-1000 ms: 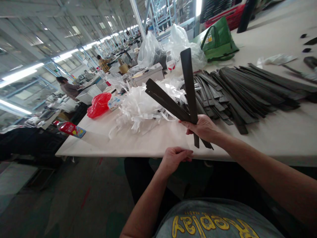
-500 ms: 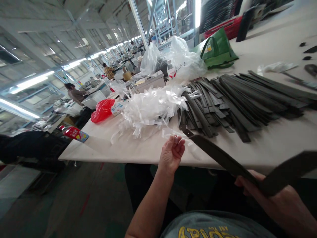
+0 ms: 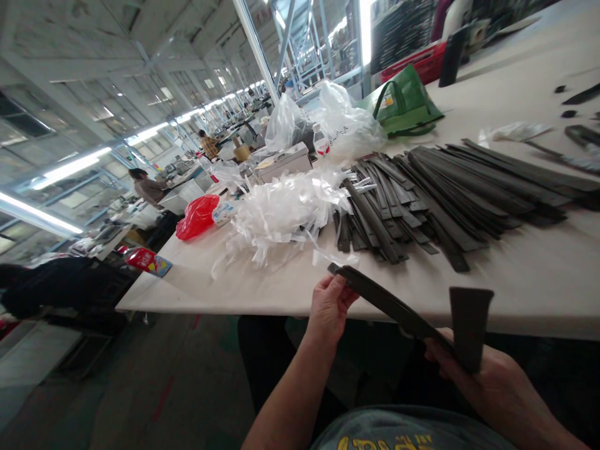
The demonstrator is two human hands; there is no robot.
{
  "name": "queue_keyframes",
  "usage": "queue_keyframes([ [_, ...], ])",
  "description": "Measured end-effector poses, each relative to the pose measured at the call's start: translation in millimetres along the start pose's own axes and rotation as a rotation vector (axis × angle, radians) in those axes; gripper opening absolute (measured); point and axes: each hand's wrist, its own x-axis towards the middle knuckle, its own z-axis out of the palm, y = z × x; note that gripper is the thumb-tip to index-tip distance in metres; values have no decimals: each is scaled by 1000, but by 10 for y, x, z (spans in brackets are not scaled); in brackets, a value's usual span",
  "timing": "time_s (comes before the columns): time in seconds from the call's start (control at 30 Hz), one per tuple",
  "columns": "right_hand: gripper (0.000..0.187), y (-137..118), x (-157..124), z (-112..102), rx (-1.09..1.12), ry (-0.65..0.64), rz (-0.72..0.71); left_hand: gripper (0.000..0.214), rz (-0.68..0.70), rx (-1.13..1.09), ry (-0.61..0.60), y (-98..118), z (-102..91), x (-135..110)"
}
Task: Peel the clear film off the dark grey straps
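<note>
A long dark fabric strip (image 3: 389,304) stretches between my two hands over the table's front edge. My left hand (image 3: 330,302) pinches its far end between thumb and fingers. Around the strip's middle my right hand (image 3: 478,375) is closed, and the loose end folds up above that hand. A heap of thin white translucent strips (image 3: 285,209) lies just beyond my left hand. To its right, many similar dark strips (image 3: 469,187) are spread side by side on the table (image 3: 262,294).
At the table's left corner a red bottle (image 3: 145,261) lies on its side. Near it sits a red plastic bag (image 3: 197,217). Farther back are clear plastic bags (image 3: 349,119), a small bottle (image 3: 321,140) and a green bag (image 3: 407,103). Other people (image 3: 146,186) work in the left background.
My left hand has moved from the white strips to the dark strip's end and now grips it. The strip's loose end at my right hand has swung upward and left.
</note>
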Motion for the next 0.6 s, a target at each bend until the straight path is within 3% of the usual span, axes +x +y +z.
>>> queue_keyframes([
  [0.1, 46, -177, 77, 48, 64, -117, 17, 29, -7, 241, -142, -174, -4, -149],
  [0.2, 44, -368, 163, 72, 137, -138, 34, 29, -37, 366, -304, -177, 30, -220],
  [0.33, 43, -431, 222, 125, 148, -129, 7, 35, 187, 154, -96, 8, 63, -81],
  [0.4, 45, -426, 253, 157, 137, -127, -5, 33, 240, 105, -37, 3, 60, -39],
  [0.53, 45, -474, 341, 192, 184, -113, -24, 30, 75, 253, -123, -236, 44, -147],
  [0.6, 43, -495, 360, 201, 201, -116, -54, 31, 60, 258, -151, -266, 36, -180],
])
